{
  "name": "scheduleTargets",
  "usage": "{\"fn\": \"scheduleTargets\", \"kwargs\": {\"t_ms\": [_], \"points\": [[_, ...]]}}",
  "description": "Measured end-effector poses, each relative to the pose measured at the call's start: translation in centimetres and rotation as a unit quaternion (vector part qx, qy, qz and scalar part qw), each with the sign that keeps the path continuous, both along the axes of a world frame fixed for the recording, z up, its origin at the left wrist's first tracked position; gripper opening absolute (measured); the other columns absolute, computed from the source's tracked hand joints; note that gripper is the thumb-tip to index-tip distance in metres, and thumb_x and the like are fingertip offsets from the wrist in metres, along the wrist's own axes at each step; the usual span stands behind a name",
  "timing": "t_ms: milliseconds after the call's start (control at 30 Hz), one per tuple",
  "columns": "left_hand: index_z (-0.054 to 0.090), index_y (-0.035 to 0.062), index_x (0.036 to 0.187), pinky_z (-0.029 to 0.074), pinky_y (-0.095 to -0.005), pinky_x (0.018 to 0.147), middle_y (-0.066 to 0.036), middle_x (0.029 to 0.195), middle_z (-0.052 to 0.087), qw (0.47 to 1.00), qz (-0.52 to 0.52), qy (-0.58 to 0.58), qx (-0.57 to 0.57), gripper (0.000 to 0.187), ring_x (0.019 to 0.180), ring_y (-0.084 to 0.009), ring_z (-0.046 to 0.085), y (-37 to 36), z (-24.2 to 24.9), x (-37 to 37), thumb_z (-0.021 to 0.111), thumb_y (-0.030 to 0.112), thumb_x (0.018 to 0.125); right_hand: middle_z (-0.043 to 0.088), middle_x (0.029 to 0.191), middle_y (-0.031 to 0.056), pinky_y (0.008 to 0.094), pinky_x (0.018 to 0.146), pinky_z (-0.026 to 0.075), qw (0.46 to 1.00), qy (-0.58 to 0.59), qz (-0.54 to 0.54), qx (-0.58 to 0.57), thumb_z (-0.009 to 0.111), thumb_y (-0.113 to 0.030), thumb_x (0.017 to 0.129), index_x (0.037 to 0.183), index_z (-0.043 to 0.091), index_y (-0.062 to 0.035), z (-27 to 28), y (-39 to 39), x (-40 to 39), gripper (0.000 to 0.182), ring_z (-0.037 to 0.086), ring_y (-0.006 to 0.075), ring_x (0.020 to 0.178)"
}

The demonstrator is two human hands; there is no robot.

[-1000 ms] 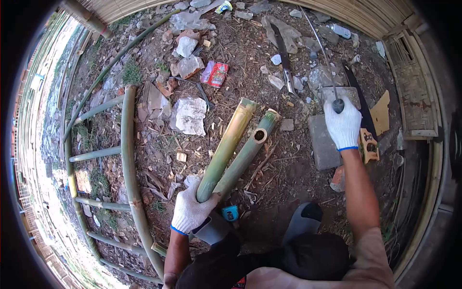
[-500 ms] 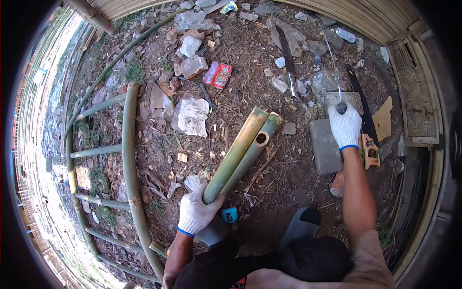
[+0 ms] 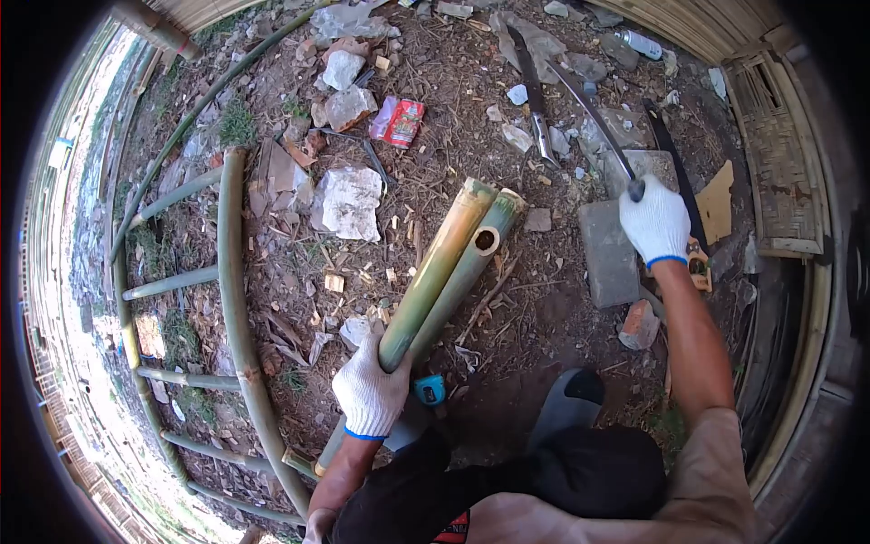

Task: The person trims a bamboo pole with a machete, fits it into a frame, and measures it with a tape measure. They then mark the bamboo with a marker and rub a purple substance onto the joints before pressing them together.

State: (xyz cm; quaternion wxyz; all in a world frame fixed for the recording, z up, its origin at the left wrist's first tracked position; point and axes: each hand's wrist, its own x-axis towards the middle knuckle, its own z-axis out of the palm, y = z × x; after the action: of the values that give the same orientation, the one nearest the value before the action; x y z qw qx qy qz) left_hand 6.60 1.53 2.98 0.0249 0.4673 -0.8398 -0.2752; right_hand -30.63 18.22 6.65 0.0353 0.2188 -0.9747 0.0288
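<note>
Has a bamboo ladder (image 3: 234,281) lying well to the left of the holed pole (image 3: 460,288), on littered ground. Has a flat white stone (image 3: 352,204) between this ladder and the holed pole, with a red packet (image 3: 405,124) farther off, up and left of the holed pole. Grasps the lower end of the smooth pole (image 3: 435,276) in the gloved left hand (image 3: 372,390), down at the near end of the holed pole, fingers curled around; cannot tell whether also closed around the holed pole. Leans the smooth pole along the left side of the holed pole, both slanting up and away to the right. Has a blue tape measure (image 3: 430,390) just below the holed pole, near the left hand. Has a knife (image 3: 536,118) on the ground beyond the holed pole, up and to the right.

Clenches the gloved right hand (image 3: 654,218) around the dark rounded end of a long metal tool (image 3: 594,113), to the right of the holed pole, pointing the tool up and left. Has a grey block (image 3: 610,254) between the holed pole and the right hand, a broken brick (image 3: 640,325) lower down, and a saw (image 3: 675,168) farther right of the holed pole, partly hidden by the right hand.
</note>
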Motion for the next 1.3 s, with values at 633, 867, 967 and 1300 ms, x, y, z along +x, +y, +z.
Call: {"fn": "scheduleTargets", "kwargs": {"t_ms": [633, 867, 967, 1300], "points": [[0.07, 0.0122, 0.102, 0.056, -0.0479, 0.065, -0.019, 0.075, 0.07, 0.998, 0.008, -0.048, -0.049, 0.027, 0.072, -0.0404, 0.071, 0.8, -3.1, -1.0, 0.077, 0.032, 0.086, 0.069, 0.07, 0.0161, 0.0502, 0.064, 0.056, 0.989, -0.045, 0.133, -0.051, 0.073, -0.025, 0.082, 0.083, 0.065, -0.0082, -0.3, 1.2, 6.9, 0.018, 0.071, 0.0379, 0.068], [0.07, 0.0119, 0.103, 0.055, -0.0478, 0.064, -0.019, 0.074, 0.069, 0.997, 0.006, -0.069, -0.032, 0.028, 0.072, -0.0407, 0.071, 0.8, -2.5, -1.2, 0.078, 0.032, 0.086, 0.066, 0.071, 0.0145, 0.0498, 0.063, 0.054, 0.955, -0.03, 0.278, -0.096, 0.073, -0.02, 0.078, 0.081, 0.061, -0.0102, -3.1, -2.3, 5.6, 0.016, 0.069, 0.0368, 0.069], [0.071, 0.0126, 0.106, 0.056, -0.0475, 0.066, -0.019, 0.075, 0.07, 0.999, 0.008, -0.035, -0.025, 0.03, 0.072, -0.04, 0.072, 1.0, -1.4, 0.6, 0.078, 0.031, 0.084, 0.072, 0.088, 0.0269, 0.052, 0.078, 0.058, 0.996, -0.085, -0.015, 0.038, 0.06, -0.034, 0.09, 0.094, 0.073, -0.0027, -2.9, -1.1, -3.0, 0.034, 0.072, 0.044, 0.087], [0.07, 0.0122, 0.104, 0.056, -0.048, 0.067, -0.016, 0.078, 0.071, 0.998, -0.004, -0.046, -0.044, 0.031, 0.073, -0.0379, 0.072, 1.2, -3.7, -1.0, 0.081, 0.03, 0.08, 0.068, 0.068, 0.013, 0.0467, 0.06, 0.056, 0.918, -0.071, 0.387, 0.046, 0.074, -0.029, 0.079, 0.084, 0.066, -0.0117, -0.7, -4.6, 9.3, 0.02, 0.072, 0.0324, 0.065]]}}
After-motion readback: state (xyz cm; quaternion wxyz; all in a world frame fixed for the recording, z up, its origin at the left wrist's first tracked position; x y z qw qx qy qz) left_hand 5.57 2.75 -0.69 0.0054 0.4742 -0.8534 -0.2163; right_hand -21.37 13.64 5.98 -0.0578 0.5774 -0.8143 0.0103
